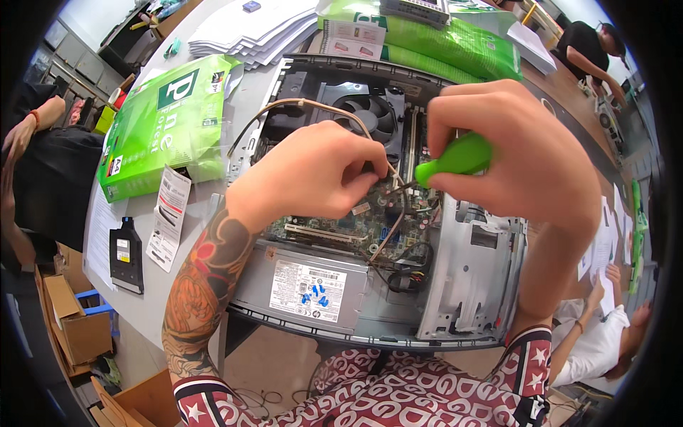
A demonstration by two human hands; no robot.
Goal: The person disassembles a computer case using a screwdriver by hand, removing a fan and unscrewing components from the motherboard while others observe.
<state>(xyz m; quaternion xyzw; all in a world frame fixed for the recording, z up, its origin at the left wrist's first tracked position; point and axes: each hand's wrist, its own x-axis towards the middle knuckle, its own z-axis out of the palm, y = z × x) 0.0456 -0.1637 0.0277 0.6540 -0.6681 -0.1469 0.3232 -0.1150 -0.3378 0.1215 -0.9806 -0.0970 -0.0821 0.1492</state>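
An opened desktop computer case (pixel 284 62) lies in front of me with its circuit board (pixel 334 235) exposed. My left hand (pixel 302 171) is closed, thumb and forefinger pinched on a thin tan cable (pixel 302 104) that arches over the case. In my right hand (pixel 519 149) is a screwdriver with a bright green handle (pixel 459 158), its shaft slanting down-left toward the board beside my left fingertips. Its tip is too small to make out. A black fan (pixel 370 114) sits behind my hands. Nearest my body is the metal power supply (pixel 249 277), with a white label.
To the left lie a green paper-ream pack (pixel 160 132), a printed slip (pixel 169 220) and a black drive-like part (pixel 126 256). Paper stacks (pixel 252 28) and more green packs (pixel 434 53) are behind the case. People sit or stand at both sides; cardboard boxes (pixel 78 320) stand lower left.
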